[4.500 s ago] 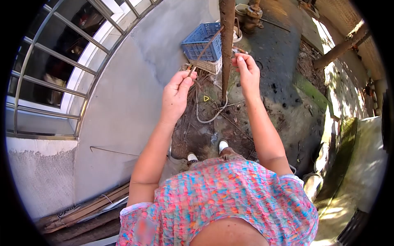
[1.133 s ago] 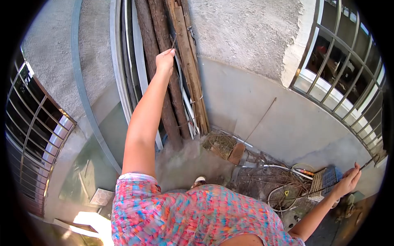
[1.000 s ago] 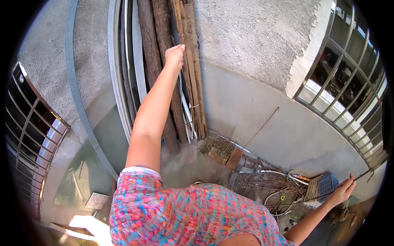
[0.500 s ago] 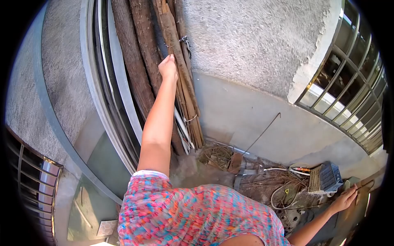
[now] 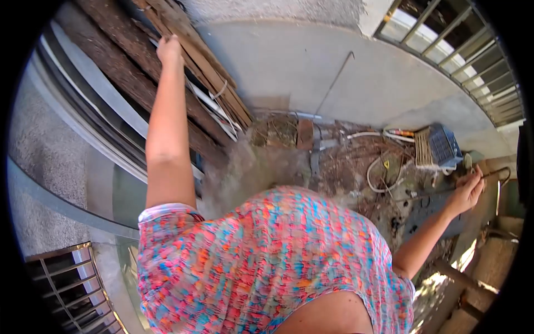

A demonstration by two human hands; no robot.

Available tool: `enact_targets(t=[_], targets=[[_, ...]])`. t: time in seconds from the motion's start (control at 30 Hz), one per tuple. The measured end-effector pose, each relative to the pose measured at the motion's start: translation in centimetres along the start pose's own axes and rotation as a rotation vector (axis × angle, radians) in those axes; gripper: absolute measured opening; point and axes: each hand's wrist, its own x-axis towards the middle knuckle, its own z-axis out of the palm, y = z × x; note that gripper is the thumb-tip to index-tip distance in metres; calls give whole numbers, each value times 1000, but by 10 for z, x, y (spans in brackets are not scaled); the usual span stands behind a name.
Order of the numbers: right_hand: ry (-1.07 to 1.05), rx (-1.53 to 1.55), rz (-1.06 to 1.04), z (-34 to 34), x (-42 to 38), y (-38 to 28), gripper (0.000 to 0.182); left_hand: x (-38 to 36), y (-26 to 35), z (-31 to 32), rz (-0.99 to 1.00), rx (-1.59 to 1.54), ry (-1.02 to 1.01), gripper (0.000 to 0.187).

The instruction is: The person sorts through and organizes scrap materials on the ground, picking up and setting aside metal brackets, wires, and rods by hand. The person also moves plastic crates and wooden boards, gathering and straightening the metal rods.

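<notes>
My left hand (image 5: 169, 51) is at the upper left, closed at the edge of a bundle of weathered wooden planks (image 5: 208, 67) that leans against the wall. A tie loops around the lower part of the bundle. Dark logs (image 5: 119, 61) lean just left of that hand. My right hand (image 5: 467, 192) is out at the right, its fingers closed around a thin metal rod (image 5: 425, 195). One end of the rod curves into a hook beyond my fingers; the other runs left, low over the littered ground.
A blue crate (image 5: 445, 146) sits near the wall by my right hand. A pale hose (image 5: 371, 177) coils on the ground. Another hooked rod (image 5: 335, 83) leans on the wall. Window bars (image 5: 445, 42) jut out at upper right. Long pale strips (image 5: 97, 83) lean left of the logs.
The view has tilted and turned, so the planks and logs appear higher and further left. My left hand stays at the planks, and my right hand still has the rod.
</notes>
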Motion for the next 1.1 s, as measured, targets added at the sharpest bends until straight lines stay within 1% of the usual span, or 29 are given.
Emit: enact_targets(t=[0.03,0.07,0.1,0.13,0.17,0.2,0.23,0.27,0.37,0.43,0.47,0.5,0.53,0.6,0.67,0.73,0.8,0.83,0.87,0.9,0.97,1.0,1.07,1.1], targets=[[-16,-34,-21,2,-1,-3,26,7,-8,-4,10,27,-18,48],[-26,-50,-34,7,-4,-9,25,-52,37,9,67,201,102,64],[-38,5,-23,9,-1,-6,24,-30,10,-4,110,454,165,71],[-89,50,-15,12,-1,-9,25,-48,21,-6,82,614,191,76],[-110,-25,-27,17,-4,-14,26,-79,40,-3,55,765,252,73],[-154,-151,-43,20,-5,-23,26,-92,41,-6,65,818,269,70],[-229,-155,-66,20,-4,-22,26,-121,50,-5,118,870,278,69],[-268,-175,-74,20,-3,-19,27,-136,40,-12,189,857,262,67],[-314,-255,4,35,-6,-33,27,-202,8,-28,414,803,213,59],[-374,-278,68,36,-1,-29,27,-237,-19,-39,358,792,113,54],[-379,-247,63,41,-3,-31,27,-247,-43,-49,400,811,78,53],[-386,-234,52,46,-2,-31,26,-261,-56,-55,336,818,18,51],[-395,-216,40,51,0,-31,26,-277,-60,-56,216,808,-32,49],[-415,-182,9,64,6,-35,25,-294,-85,-66,111,699,-128,46],[-426,-156,-24,74,15,-38,24,-309,-89,-67,80,721,-160,44],[-476,-52,-61,85,25,-35,24,-320,-90,-65,54,741,-195,42],[-545,-54,-77,98,31,-34,27,-325,-89,-64,-1,662,-241,39],[-507,-15,-64,112,26,-39,23,-328,-88,-62,2,665,-234,39],[-469,24,-48,122,22,-42,20,-332,-86,-61,-46,613,-242,37],[-474,30,-44,125,24,-39,20,-337,-84,-61,-96,564,-250,36],[-598,71,-29,135,31,-26,21,-344,-83,-61,-90,518,-226,35],[-603,77,-24,141,32,-21,21,-347,-83,-61,-84,464,-212,34],[-667,110,-20,157,29,-14,20,-354,-80,-61,-62,459,-208,32],[-674,138,3,164,25,-10,21,-356,-79,-64,-121,483,-226,33]])
